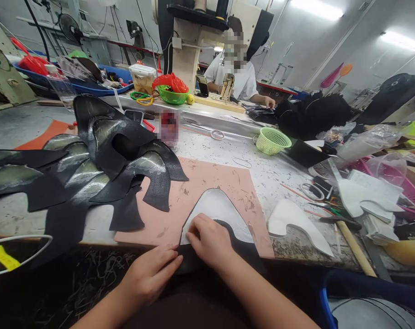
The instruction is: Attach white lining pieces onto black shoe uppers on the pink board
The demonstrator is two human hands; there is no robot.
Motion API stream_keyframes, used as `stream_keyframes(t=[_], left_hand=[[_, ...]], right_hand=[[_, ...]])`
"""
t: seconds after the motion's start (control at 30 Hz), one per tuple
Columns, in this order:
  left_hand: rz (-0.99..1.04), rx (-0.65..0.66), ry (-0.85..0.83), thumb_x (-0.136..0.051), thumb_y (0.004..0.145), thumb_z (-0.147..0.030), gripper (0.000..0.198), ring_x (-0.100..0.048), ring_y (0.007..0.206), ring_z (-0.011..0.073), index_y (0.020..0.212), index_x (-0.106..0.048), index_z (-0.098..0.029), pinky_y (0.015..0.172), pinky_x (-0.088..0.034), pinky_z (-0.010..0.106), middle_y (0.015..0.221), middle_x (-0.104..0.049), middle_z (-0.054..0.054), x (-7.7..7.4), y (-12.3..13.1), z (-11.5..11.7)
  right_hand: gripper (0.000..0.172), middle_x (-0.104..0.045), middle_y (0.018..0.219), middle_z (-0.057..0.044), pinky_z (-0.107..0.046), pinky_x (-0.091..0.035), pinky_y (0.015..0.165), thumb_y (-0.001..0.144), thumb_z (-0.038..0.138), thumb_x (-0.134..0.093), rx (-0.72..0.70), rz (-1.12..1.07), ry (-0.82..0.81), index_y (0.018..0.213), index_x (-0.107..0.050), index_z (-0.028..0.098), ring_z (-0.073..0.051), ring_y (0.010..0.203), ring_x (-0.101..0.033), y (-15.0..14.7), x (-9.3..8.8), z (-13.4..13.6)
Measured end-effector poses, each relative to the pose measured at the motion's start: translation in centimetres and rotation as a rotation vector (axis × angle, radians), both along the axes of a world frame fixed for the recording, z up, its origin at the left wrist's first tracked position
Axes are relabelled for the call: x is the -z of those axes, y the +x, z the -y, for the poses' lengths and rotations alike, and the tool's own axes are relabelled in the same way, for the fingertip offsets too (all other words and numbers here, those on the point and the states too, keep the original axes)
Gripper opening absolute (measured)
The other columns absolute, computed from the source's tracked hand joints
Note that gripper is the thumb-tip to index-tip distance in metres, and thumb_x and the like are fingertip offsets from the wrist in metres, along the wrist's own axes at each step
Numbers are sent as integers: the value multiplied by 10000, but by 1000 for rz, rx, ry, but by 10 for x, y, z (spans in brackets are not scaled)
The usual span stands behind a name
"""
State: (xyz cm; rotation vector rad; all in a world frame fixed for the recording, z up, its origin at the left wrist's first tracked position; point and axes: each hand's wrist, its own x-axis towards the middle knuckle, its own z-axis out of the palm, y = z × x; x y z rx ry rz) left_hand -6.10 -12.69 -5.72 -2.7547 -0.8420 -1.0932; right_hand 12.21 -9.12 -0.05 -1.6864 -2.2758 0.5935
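A black shoe upper piece (243, 249) with a white backing (214, 203) on its curved toe lies on the pink mat (159, 226), its lower part over the table's front edge. My left hand (151, 270) is closed at its lower left edge, fingers together against the thumb. Curled fingers of my right hand (210, 240) pinch the left rim of the white area; the fingertips hide exactly what they grip. Left of my hands lies a heap of black shoe uppers (80, 169) with shiny patches. A loose white cut piece (295, 224) is on the right.
A hammer (354, 246) rests at the front right, near white pieces (372, 196) and scissors (326, 208). Behind the mat is a pale green basket (272, 140). Across the table, a co-worker (243, 75) sits by a sewing machine (187, 45). A blue-rimmed container (326, 297) stands below right.
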Motion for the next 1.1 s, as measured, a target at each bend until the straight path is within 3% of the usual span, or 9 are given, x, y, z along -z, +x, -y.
stream_keyframes(t=[0.27, 0.37, 0.5, 0.63, 0.73, 0.8, 0.87, 0.93, 1.1], left_hand=[[20, 9, 1, -414, 857, -104, 200, -563, 972, 190, 961, -584, -116, 821, -487, 319, 951, -627, 107, -9, 5, -5], [-103, 8, 18, -358, 845, -68, 237, -488, 1114, 223, 900, -579, -132, 917, -421, 384, 1103, -592, 126, -4, 5, -10], [-164, 38, -14, -310, 840, -44, 251, -503, 1099, 202, 803, -539, -139, 956, -371, 383, 1107, -600, 112, -8, 3, -16], [-273, 140, -111, -366, 861, -444, 339, -595, 807, 230, 753, -511, -157, 696, -475, 355, 870, -638, 102, -40, 14, -33], [-407, 82, -298, -363, 861, -404, 309, -529, 563, 194, 677, -479, -185, 529, -443, 325, 620, -561, 29, -63, 46, -64], [-302, -62, -402, -375, 851, -266, 198, -533, 638, 193, 703, -480, -188, 599, -451, 322, 670, -558, 29, -66, 76, -90], [-233, -158, -435, -347, 850, -184, 153, -536, 724, 174, 769, -477, -178, 662, -455, 295, 753, -556, 39, -59, 102, -114], [-209, -215, -454, -348, 843, -155, 133, -532, 767, 161, 802, -473, -172, 698, -456, 279, 801, -549, 44, -47, 118, -130], [-263, -218, -477, -456, 808, -230, 143, -503, 975, 206, 920, -520, -169, 875, -399, 349, 1019, -552, 80, -30, 124, -132]], right_hand=[[171, -589, 787, -56, -285, -381, 642, 791, 133, -402, -229, 79, 247, 726, -556, 170, -173, 730, -509, -15, 17, 20], [139, -594, 814, -52, -273, -405, 611, 784, 166, -394, -5, -94, 69, 776, -532, 176, -164, 704, -538, -10, 17, -1], [211, -606, 705, -33, -270, -445, 568, 808, 219, -298, 483, -622, -226, 765, -503, 187, -147, 602, -570, 36, 5, -63], [272, -598, 756, -66, -283, -455, 614, 837, 243, -232, 621, -692, -120, 898, -486, 166, -159, 704, -588, 78, -3, -100], [229, -580, 788, -26, -282, -441, 661, 781, 302, -444, 472, -495, 1, 975, -478, 184, -158, 738, -565, 72, 5, -95], [195, -569, 796, -14, -278, -426, 693, 705, 227, -549, 320, -210, 117, 895, -520, 193, -163, 764, -542, 59, 14, -86], [90, -562, 802, -27, -271, -417, 685, 707, 138, -518, 255, -6, 205, 772, -540, 196, -168, 773, -527, 51, 21, -81], [157, -564, 815, -53, -276, -414, 656, 725, 68, -453, 283, 31, 233, 703, -540, 197, -176, 763, -526, 52, 22, -80], [197, -585, 938, -164, -390, -418, 718, 724, 24, -421, 389, 162, 468, 701, -564, 158, -257, 843, -535, 90, 21, -63]])
